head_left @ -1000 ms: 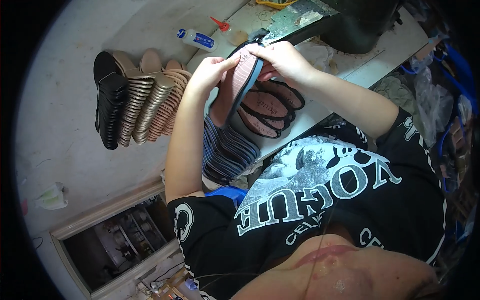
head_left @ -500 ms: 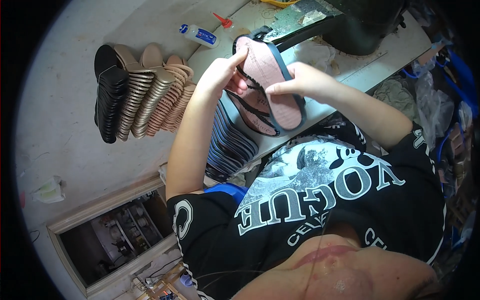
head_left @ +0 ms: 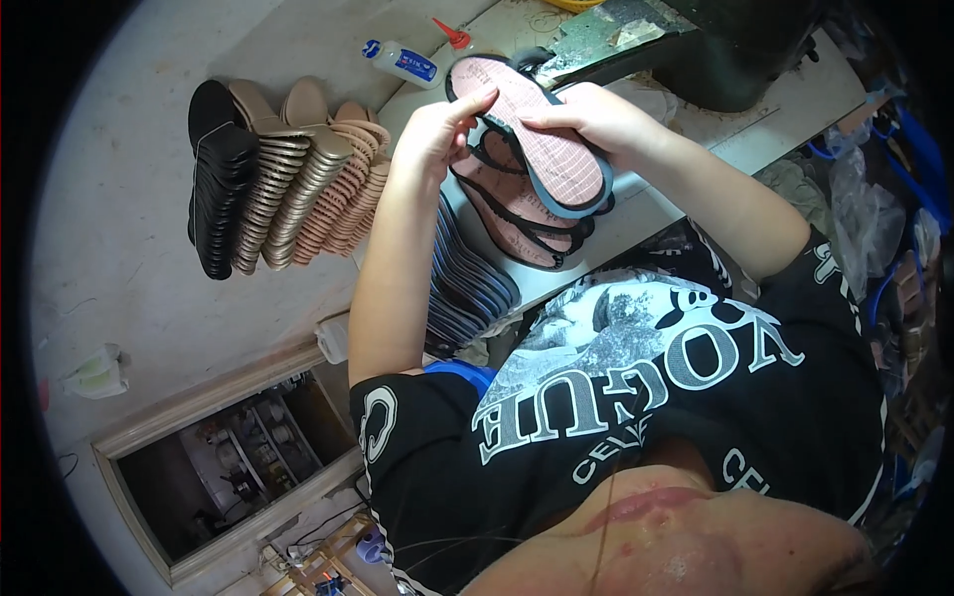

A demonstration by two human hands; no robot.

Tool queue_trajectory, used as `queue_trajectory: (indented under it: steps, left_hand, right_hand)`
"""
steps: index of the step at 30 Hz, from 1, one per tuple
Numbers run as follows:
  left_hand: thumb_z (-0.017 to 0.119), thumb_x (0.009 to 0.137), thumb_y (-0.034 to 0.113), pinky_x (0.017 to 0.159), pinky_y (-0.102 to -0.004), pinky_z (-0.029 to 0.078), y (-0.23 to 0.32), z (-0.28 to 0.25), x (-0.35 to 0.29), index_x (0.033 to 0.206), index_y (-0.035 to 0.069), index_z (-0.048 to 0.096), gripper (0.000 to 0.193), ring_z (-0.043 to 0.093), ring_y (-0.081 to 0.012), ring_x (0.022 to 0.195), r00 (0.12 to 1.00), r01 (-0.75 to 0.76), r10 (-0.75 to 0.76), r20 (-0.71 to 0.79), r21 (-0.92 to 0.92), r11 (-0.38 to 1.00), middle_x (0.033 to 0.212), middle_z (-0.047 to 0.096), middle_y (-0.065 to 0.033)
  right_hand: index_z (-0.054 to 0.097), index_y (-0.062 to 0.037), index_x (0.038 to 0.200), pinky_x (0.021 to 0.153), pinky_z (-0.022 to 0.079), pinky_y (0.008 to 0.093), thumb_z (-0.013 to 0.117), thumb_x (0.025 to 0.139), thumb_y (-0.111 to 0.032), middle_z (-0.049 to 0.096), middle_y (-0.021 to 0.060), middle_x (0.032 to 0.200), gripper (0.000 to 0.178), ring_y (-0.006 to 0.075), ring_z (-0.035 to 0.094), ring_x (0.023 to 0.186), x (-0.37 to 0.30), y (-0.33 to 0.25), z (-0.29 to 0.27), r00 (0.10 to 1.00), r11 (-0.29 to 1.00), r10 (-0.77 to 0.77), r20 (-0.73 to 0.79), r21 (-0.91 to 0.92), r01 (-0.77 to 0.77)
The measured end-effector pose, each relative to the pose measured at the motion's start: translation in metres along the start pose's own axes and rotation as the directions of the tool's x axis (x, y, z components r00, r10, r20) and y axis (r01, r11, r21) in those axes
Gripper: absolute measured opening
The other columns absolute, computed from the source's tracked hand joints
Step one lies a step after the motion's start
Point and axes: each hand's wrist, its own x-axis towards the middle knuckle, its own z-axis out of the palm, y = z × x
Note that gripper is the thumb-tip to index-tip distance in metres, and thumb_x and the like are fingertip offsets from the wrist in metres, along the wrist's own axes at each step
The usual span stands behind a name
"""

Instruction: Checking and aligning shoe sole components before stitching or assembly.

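Between my hands is a pink shoe sole piece (head_left: 542,139) with printed grid lines, a blue-grey edge and black trim. My left hand (head_left: 435,134) pinches its left edge, thumb on the pink face. From the right, my right hand (head_left: 601,124) grips the other edge, with its thumb lying across the face. The fingers of both hands behind the piece are partly hidden. Just below it, more pink sole pieces with black edging (head_left: 497,214) lie overlapping on the white table (head_left: 661,204). A row of dark blue-grey soles (head_left: 467,283) stands beside my left forearm.
Bundled black soles (head_left: 221,184) and gold and pink ones (head_left: 298,189) stand at the left by the wall. Behind my hands are a white bottle with a blue cap (head_left: 402,62), a red nozzle (head_left: 452,35) and a dark green machine (head_left: 711,55). Plastic bags (head_left: 860,233) hang at the right.
The sole piece has tilted and shifted slightly up and left, showing its pink face more fully. My right hand has moved up along its edge. More of the pieces below are uncovered.
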Motion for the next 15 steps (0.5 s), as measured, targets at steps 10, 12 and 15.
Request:
queue_trajectory:
  steps: [10,12,15]
  left_hand:
    - [0.078,0.073,0.04,0.039,-0.0219,0.022,-0.009,-0.005,0.012,0.051,0.018,0.046,0.045,0.027,-0.006,0.033,0.999,0.038,-0.038,0.006,-0.181,0.983,0.039,0.037,0.0063]
    - [0.079,0.071,0.04,0.038,-0.0209,0.024,-0.01,-0.007,0.018,0.053,0.017,0.047,0.043,0.03,-0.0048,0.034,1.0,0.027,-0.024,0.016,-0.204,0.979,0.042,0.039,0.0065]
    - [0.081,0.07,0.038,0.037,-0.0199,0.025,-0.012,-0.013,0.026,0.056,0.015,0.049,0.042,0.034,-0.0042,0.036,1.0,0.001,0.004,0.019,-0.243,0.97,0.045,0.042,0.0055]
  right_hand:
    - [0.063,0.0047,0.098,0.058,0.056,0.0249,0.069,0.081,-0.028,0.067,0.0121,0.08,0.037,0.0151,0.067,0.066,-0.064,-0.011,0.026,0.969,0.964,0.239,0.07,0.099,-0.245]
    - [0.063,0.0043,0.094,0.059,0.055,0.0248,0.067,0.083,-0.028,0.068,0.0146,0.08,0.034,0.0171,0.069,0.068,-0.07,-0.01,0.029,0.964,0.956,0.259,0.056,0.124,-0.264]
    - [0.063,0.0054,0.093,0.06,0.055,0.0243,0.066,0.084,-0.028,0.068,0.0138,0.08,0.034,0.0162,0.069,0.067,-0.061,-0.001,0.03,0.986,0.972,0.168,0.012,0.165,-0.168]
